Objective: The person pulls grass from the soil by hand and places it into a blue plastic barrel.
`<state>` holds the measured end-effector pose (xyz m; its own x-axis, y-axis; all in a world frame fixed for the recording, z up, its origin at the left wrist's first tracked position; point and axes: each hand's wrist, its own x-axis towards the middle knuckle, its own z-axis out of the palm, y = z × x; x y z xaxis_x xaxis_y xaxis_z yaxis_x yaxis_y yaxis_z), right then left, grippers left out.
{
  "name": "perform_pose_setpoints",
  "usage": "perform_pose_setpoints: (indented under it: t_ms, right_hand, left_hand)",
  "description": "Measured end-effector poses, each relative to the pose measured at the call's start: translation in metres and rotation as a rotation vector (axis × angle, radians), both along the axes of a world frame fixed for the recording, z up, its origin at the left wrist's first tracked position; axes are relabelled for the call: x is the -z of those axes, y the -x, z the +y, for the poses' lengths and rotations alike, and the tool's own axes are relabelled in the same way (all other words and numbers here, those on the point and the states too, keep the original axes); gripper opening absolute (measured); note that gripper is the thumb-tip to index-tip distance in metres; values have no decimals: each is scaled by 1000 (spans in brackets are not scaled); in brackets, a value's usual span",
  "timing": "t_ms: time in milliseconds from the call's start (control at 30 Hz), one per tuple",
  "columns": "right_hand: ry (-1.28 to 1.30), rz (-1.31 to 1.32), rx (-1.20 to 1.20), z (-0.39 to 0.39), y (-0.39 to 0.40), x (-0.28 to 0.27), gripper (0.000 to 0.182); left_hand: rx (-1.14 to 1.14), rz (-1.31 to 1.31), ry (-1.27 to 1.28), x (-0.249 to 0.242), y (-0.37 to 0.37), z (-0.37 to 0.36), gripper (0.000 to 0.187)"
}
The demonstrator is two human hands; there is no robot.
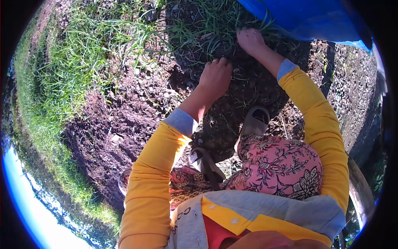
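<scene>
My left hand (pixel 216 77) is closed, its knuckles up, low over dark shaded soil (pixel 244 81) at the lower edge of a patch of green grass (pixel 203 31). What its curled fingers hold is hidden beneath them. Farther forward and to the right, my right hand (pixel 250 40) is also closed, its fingers down among the grass blades at their roots. A blue plastic sheet or container (pixel 298 18) lies just beyond it at the upper right.
Long grass (pixel 78 62) stretches along the left side. Turned brown soil (pixel 120 128) with clods lies between it and my feet. My shoes (pixel 255 120) stand on the soil below my hands. A pale wooden pole (pixel 360 186) is at the right.
</scene>
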<state>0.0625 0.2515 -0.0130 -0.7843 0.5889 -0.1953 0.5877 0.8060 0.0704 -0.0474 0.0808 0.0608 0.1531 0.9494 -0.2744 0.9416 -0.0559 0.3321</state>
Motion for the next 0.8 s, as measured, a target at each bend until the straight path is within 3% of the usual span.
perform_pose_setpoints:
  t_ms: [233,333,467,667,800]
  right_hand:
    - [1,1,-92,24,10,-4,17]
    - [-133,200,-172,22,2,-2,15]
    - [6,129,-50,15,5,7,15]
    - [90,154,61,5,-2,7,21]
    - [170,168,143,-5,-7,1,23]
  left_hand:
    - [-12,21,25,-2,3,-6,27]
    - [-20,24,21,-4,4,-4,28]
    - [-22,62,-91,-1,6,-7,15]
    - [-16,161,94,-2,10,-12,23]
    - [-34,166,81,-6,12,-18,24]
